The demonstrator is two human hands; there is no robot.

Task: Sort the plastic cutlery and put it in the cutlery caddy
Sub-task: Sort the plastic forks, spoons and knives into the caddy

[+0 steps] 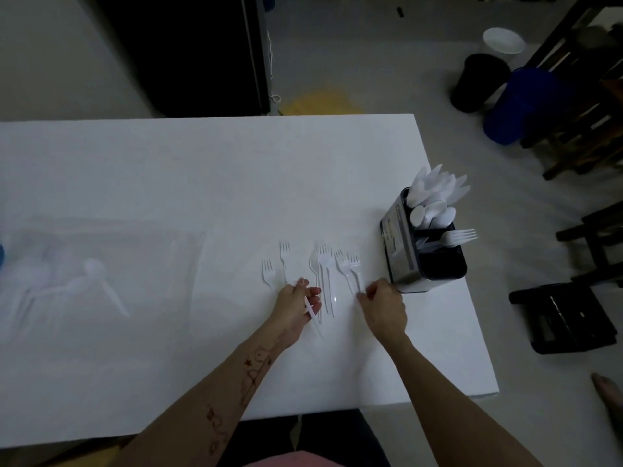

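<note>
Several white plastic forks (323, 264) lie side by side on the white table (202, 183), tines pointing away from me. My left hand (296, 305) rests at their near ends with its fingers closed around the handle of one fork. My right hand (384, 308) pinches the handle end of the rightmost forks (350, 267). The black and metal cutlery caddy (421, 244) stands at the table's right edge; its far sections hold knives and spoons, one fork sticks out of a nearer section, and the nearest section looks empty.
A clear plastic bag (84, 274) with more white spoons lies at the left of the table. Beyond the right edge stand dark chairs, a black stool (566, 318), a blue bin (519, 106), a black bin and a white bucket on the floor.
</note>
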